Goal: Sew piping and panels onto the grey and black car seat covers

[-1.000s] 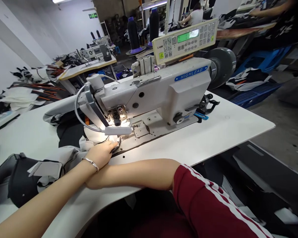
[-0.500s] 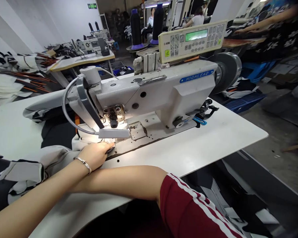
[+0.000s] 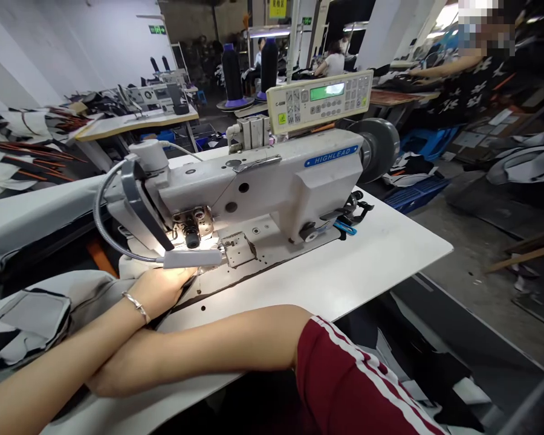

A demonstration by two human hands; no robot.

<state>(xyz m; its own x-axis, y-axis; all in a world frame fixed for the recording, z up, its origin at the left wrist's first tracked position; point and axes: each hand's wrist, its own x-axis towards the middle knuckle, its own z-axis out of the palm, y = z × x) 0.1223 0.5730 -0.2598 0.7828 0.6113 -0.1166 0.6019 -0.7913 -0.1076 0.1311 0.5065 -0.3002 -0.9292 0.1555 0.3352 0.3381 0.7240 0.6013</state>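
The left grip (image 3: 163, 290) rests on grey-and-black fabric (image 3: 82, 289), which spreads beneath and left of it; its fingertips are partly hidden by the lamp (image 3: 193, 259), so I cannot tell how closed they are. Just beyond this grip, the sewing machine (image 3: 258, 181) stands on the white table (image 3: 367, 260). The right grip, behind the left forearm (image 3: 63, 371), is hidden, its state unclear.

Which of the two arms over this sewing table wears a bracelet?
The left arm: a silvery bracelet circles its wrist, and the left hand is beside the lit lamp. The right arm, maroon-sleeved, shows none; its hand is hidden.
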